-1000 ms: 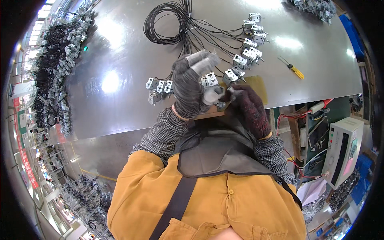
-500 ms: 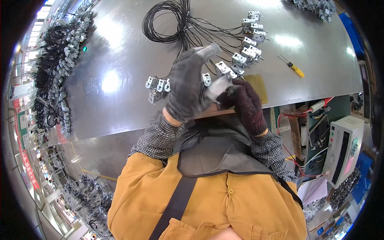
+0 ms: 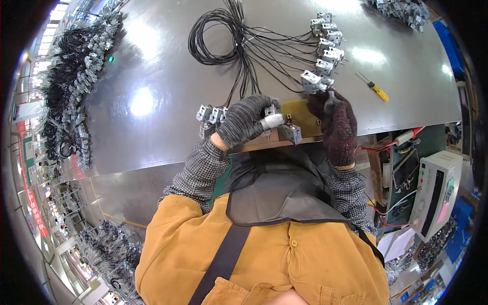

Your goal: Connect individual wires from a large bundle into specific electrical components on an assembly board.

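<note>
My left hand, in a grey knit glove with white-covered fingertips, is closed around a small silver metal part. Just right of those fingertips a similar boxy metal part sits at the table's front edge. My right hand, in a dark maroon glove, has its fingers curled in beside the lower end of a row of silver metal parts; what they hold is hidden. Thin black cables run from the parts to a coil. More such parts lie left of my left hand.
A flat yellowish plate lies between my hands. A yellow-handled screwdriver rests to the right on the metal table. Piles of cabled parts line the left edge. A white instrument box with red leads stands at lower right.
My hands have moved apart, the right one up and to the right, the left one lower, its fingers now curled. A boxy metal part now shows at the front edge between them.
</note>
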`<action>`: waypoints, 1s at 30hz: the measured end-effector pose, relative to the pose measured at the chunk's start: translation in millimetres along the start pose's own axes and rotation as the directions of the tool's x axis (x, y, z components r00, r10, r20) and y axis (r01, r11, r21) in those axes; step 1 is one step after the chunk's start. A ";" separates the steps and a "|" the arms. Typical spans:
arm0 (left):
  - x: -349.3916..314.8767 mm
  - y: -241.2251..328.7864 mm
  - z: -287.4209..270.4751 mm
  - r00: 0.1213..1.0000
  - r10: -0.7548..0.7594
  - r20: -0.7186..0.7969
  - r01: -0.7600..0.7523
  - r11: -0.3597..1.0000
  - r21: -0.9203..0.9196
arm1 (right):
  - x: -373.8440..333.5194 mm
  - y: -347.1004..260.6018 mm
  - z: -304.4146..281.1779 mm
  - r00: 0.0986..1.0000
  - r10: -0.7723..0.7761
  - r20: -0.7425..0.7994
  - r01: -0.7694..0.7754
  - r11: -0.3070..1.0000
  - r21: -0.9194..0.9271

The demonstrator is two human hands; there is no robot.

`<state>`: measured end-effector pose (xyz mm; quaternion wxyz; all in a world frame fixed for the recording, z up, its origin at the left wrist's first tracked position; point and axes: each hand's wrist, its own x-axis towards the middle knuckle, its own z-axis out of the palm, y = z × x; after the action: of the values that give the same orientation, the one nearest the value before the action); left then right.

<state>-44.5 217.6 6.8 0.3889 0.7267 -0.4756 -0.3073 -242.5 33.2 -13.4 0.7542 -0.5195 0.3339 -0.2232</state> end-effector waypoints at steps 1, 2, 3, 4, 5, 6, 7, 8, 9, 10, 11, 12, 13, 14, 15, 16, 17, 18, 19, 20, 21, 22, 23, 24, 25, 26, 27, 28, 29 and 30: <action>-0.5 1.3 -2.5 0.998 0.021 0.055 -0.024 0.999 0.049 | 1.6 4.5 -3.9 0.998 -0.047 -0.035 0.048 0.998 0.036; -0.6 -3.7 -0.4 0.998 0.020 0.052 -0.023 0.999 0.049 | 2.0 5.9 -3.7 0.994 -0.092 -0.067 0.097 0.993 0.072; 1.0 -11.8 4.2 0.997 0.031 0.070 -0.027 0.998 -0.062 | 0.6 5.8 -4.2 0.994 -0.092 -0.065 0.097 0.993 0.072; 2.2 -16.6 8.4 0.995 0.045 0.086 -0.030 0.985 -0.173 | -2.2 4.2 -4.6 0.991 -0.128 -0.024 0.129 0.991 0.038; 4.1 -12.7 11.4 0.996 0.060 0.059 -0.049 0.984 -0.174 | -5.3 2.6 -5.8 0.987 -0.162 0.015 0.162 0.987 0.004; 7.6 -8.0 14.2 0.996 0.062 0.060 -0.050 0.983 -0.176 | -8.8 1.7 -7.6 0.987 -0.162 0.013 0.162 0.987 0.003; 11.5 -3.0 17.2 0.999 0.043 0.015 -0.043 0.998 -0.043 | -13.2 0.9 -9.7 0.985 -0.169 0.015 0.168 0.955 -0.246; 15.7 0.6 20.2 0.999 0.033 -0.030 -0.030 0.995 0.091 | -17.9 -0.5 -11.5 0.984 -0.177 0.018 0.164 0.862 -0.480; 18.5 -0.2 24.9 0.987 0.082 -0.139 -0.070 0.994 0.087 | -23.6 1.8 -13.1 0.984 -0.179 0.016 0.164 0.861 -0.481; 20.4 -3.2 25.5 0.987 0.084 -0.138 -0.072 0.994 0.086 | -30.1 7.0 -14.7 0.979 -0.199 0.034 0.189 0.848 -0.495; 22.9 -5.6 25.0 0.993 0.027 -0.112 -0.029 0.999 -0.015 | -36.5 10.0 -15.3 0.975 -0.217 0.052 0.213 0.835 -0.507; 24.8 -7.0 23.8 0.996 -0.029 -0.080 0.019 0.993 -0.115 | -41.4 11.2 -15.7 0.975 -0.217 0.052 0.213 0.836 -0.506; 25.6 -7.3 21.7 0.996 -0.029 -0.080 0.020 0.993 -0.114 | -45.8 11.8 -14.3 0.960 -0.228 0.164 0.280 0.798 -0.533; 28.2 -1.5 17.7 0.999 0.021 -0.036 -0.021 1.000 -0.008 | -51.7 13.1 -12.8 0.935 -0.231 0.269 0.346 0.759 -0.552; 30.6 3.0 13.9 0.998 0.066 0.012 -0.067 0.993 0.096 | -59.5 16.4 -6.7 0.973 -0.080 0.215 0.176 0.860 -0.478; 33.0 5.1 10.4 0.998 0.067 0.016 -0.068 0.993 0.097 | -63.1 16.3 -2.0 0.974 -0.080 0.211 0.174 0.862 -0.477; 35.4 6.6 7.5 0.998 0.002 0.055 -0.004 0.999 0.045 | -65.4 12.9 3.0 0.954 -0.106 0.281 0.239 0.834 -0.498; 37.4 6.8 5.9 0.993 -0.061 0.098 0.062 0.998 -0.004 | -66.9 11.5 7.9 0.928 -0.128 0.351 0.304 0.803 -0.513; 38.7 6.4 5.6 0.989 -0.087 0.117 0.095 0.993 -0.066 | -68.2 13.0 13.3 0.928 -0.128 0.350 0.304 0.803 -0.512; 38.0 6.3 5.1 0.989 -0.090 0.115 0.097 0.993 -0.064 | -69.1 14.6 19.5 0.903 -0.144 0.405 0.336 0.824 -0.456; 37.0 5.7 4.9 0.989 -0.088 0.123 0.087 0.996 0.012 | -69.5 16.7 24.3 0.875 -0.162 0.456 0.363 0.843 -0.397; 36.2 5.6 4.6 0.988 -0.087 0.131 0.076 0.993 0.087 | -68.9 20.6 28.1 0.874 -0.161 0.458 0.363 0.843 -0.396; 39.8 19.1 -0.8 0.962 -0.178 0.208 0.142 0.974 0.176 | -67.9 26.1 31.5 0.828 -0.251 0.502 0.481 0.779 -0.403; 40.3 21.1 -2.0 0.962 -0.178 0.209 0.143 0.974 0.175 | -66.6 31.4 33.5 0.769 -0.334 0.545 0.589 0.700 -0.404; 41.0 22.1 -3.2 0.964 -0.156 0.215 0.123 0.979 0.162 | -64.6 37.0 33.4 0.771 -0.332 0.544 0.588 0.700 -0.405; 40.9 21.5 -4.3 0.967 -0.136 0.217 0.104 0.983 0.150 | -61.1 40.3 34.5 0.777 -0.331 0.536 0.586 0.693 -0.421; 41.7 20.6 -5.0 0.967 -0.136 0.217 0.106 0.983 0.148 | -58.7 42.0 34.5 0.783 -0.331 0.527 0.583 0.684 -0.438; 43.2 19.5 -5.5 0.965 -0.129 0.227 0.091 0.981 0.169 | -57.7 41.2 31.9 0.784 -0.329 0.527 0.582 0.684 -0.439; 42.7 18.1 -6.2 0.964 -0.125 0.235 0.080 0.978 0.192 | -56.8 31.0 33.1 0.851 -0.244 0.465 0.465 0.761 -0.453; 43.2 16.8 -5.6 0.961 -0.135 0.240 0.088 0.976 0.197 | -56.0 21.4 32.3 0.905 -0.151 0.397 0.339 0.821 -0.460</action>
<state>-32.1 174.8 20.7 0.2385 0.7404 -0.5056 -0.3731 -256.9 99.7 -10.5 0.5965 -0.7731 0.1741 -0.1271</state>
